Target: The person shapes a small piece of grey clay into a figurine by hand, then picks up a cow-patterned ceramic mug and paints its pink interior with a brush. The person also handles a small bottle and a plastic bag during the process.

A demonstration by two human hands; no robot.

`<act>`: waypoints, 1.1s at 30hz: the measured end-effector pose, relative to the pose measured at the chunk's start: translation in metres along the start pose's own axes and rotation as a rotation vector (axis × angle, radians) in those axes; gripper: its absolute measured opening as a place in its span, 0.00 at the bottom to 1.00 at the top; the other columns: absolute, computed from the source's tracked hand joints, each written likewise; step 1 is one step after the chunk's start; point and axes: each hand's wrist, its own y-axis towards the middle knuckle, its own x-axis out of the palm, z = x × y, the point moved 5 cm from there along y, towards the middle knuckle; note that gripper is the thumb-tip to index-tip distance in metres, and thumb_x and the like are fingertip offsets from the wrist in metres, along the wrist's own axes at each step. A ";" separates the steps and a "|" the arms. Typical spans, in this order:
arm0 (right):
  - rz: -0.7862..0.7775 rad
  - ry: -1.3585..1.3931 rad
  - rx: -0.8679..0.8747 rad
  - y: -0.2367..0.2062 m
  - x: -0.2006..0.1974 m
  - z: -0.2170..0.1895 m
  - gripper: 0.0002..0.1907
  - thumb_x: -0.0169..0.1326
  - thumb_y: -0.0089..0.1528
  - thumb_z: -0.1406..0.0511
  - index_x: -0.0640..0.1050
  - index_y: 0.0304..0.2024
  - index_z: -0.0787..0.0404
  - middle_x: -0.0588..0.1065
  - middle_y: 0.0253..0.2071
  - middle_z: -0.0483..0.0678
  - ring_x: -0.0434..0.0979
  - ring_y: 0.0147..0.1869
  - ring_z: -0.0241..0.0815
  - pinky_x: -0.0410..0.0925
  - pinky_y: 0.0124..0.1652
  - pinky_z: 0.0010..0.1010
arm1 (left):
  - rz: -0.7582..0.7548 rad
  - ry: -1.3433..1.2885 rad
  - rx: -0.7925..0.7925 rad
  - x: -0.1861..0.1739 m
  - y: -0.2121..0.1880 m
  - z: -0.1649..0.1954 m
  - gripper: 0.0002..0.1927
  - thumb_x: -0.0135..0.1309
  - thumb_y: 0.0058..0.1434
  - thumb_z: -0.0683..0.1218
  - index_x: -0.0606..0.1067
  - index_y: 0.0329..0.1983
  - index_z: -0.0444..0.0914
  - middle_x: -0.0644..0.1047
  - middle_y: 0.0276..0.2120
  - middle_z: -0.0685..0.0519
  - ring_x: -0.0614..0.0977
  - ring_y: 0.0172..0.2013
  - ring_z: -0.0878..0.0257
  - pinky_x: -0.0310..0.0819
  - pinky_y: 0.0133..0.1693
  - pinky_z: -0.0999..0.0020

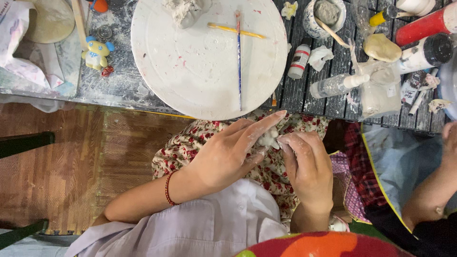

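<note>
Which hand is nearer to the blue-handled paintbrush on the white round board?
Left. The left hand reaches its extended index fingertip up close to the board's near rim, just below the paintbrush tip. The right hand sits lower and further right, pinching the white clay lump.

Left hand [228, 154] and right hand [307, 166], both dusted white, pinch a small white clay lump [269, 138] between fingertips above a floral lap. Ahead on the dark slatted worktop [119, 81]: round white board [200, 62] carrying a thin blue brush [239, 57], yellow tool [235, 30], grey clay mound [183, 10].
</note>
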 end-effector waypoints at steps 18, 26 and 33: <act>0.030 0.115 0.088 0.008 -0.030 0.016 0.25 0.61 0.54 0.80 0.74 0.53 0.64 0.77 0.50 0.55 0.80 0.54 0.51 0.73 0.53 0.34 | 0.015 -0.126 0.018 -0.009 0.017 0.001 0.40 0.62 0.60 0.40 0.59 0.74 0.38 0.70 0.68 0.48 0.76 0.63 0.49 0.70 0.65 0.58; -0.005 0.182 0.074 0.024 -0.034 0.011 0.20 0.62 0.56 0.80 0.76 0.48 0.62 0.78 0.49 0.52 0.81 0.55 0.49 0.73 0.55 0.34 | -0.015 -0.328 -0.050 -0.006 0.022 0.000 0.38 0.64 0.58 0.40 0.64 0.71 0.39 0.74 0.65 0.47 0.78 0.63 0.50 0.73 0.63 0.62; -0.037 0.190 0.113 0.029 -0.037 0.009 0.17 0.60 0.56 0.80 0.81 0.46 0.63 0.78 0.46 0.52 0.81 0.51 0.46 0.73 0.50 0.31 | -0.044 -0.343 -0.094 -0.008 0.027 -0.001 0.37 0.66 0.56 0.39 0.68 0.69 0.41 0.77 0.60 0.47 0.80 0.59 0.54 0.73 0.61 0.62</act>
